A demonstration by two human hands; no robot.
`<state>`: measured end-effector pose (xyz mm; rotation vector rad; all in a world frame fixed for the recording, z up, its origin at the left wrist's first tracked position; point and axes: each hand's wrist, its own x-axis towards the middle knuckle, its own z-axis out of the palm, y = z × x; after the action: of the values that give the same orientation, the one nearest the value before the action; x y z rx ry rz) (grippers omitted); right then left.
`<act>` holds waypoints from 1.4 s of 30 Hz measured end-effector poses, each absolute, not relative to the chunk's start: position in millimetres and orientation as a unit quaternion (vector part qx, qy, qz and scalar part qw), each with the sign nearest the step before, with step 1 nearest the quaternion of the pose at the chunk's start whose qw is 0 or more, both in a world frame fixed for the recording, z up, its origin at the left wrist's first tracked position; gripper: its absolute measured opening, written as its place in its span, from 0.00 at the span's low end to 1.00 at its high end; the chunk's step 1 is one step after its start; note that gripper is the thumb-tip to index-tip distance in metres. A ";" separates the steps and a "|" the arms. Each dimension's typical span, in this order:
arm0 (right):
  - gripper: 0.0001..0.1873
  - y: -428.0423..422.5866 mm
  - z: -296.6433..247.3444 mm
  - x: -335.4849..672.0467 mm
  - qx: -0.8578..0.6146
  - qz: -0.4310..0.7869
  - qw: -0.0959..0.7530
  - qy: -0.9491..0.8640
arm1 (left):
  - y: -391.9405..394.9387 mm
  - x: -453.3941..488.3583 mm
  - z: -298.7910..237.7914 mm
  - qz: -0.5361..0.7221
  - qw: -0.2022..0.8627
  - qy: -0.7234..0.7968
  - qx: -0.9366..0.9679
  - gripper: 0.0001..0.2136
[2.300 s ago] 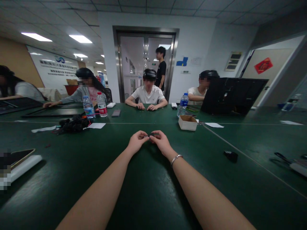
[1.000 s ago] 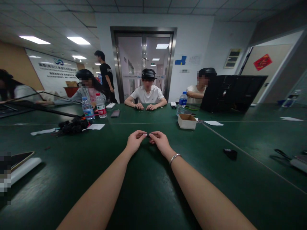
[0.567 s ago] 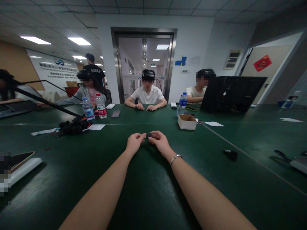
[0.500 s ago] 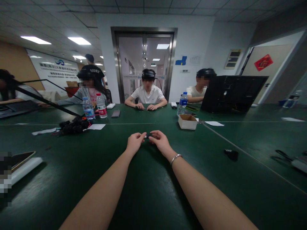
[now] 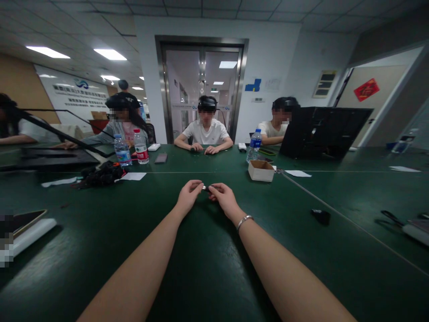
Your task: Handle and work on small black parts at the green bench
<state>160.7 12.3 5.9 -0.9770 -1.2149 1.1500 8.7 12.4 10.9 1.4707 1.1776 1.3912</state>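
Note:
Over the green table (image 5: 208, 268) my two hands meet at a small object with a dark body and a shiny silver end (image 5: 204, 188). My left hand (image 5: 188, 197) is closed, its thumb and fingertips at the silver end. From the other side, the closed thumb and fingers of my right hand (image 5: 225, 199) pinch the dark end. The fingers cover much of the object, so its exact kind is hard to make out. A silver bracelet (image 5: 244, 222) circles my right wrist.
Beyond my hands stands an open cardboard box (image 5: 261, 171), with a water bottle (image 5: 254, 145) behind it. Two bottles and a black tangled bundle (image 5: 103, 174) lie to the left. A small black item (image 5: 321, 217) is at right. Several people sit around the table.
My left fingers have shifted slightly up around the silver end, and more of that end shows. Both hands still hold the small object. The view has shifted a little.

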 end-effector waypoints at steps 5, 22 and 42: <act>0.20 11.3 6.6 160.6 -0.420 0.479 0.562 -0.528 | 13.7 9.0 8.0 0.494 0.372 0.511 0.598 0.19; 0.18 14.5 4.2 159.5 -0.423 0.473 0.559 -0.534 | 12.7 10.1 11.7 0.528 0.427 0.495 0.543 0.18; 0.18 12.9 5.5 159.7 -0.423 0.468 0.554 -0.543 | 11.4 9.4 11.0 0.553 0.367 0.416 0.622 0.12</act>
<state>159.7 12.9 5.5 -1.0004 -1.2834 1.1056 9.4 11.4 11.0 1.5985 1.0682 1.4202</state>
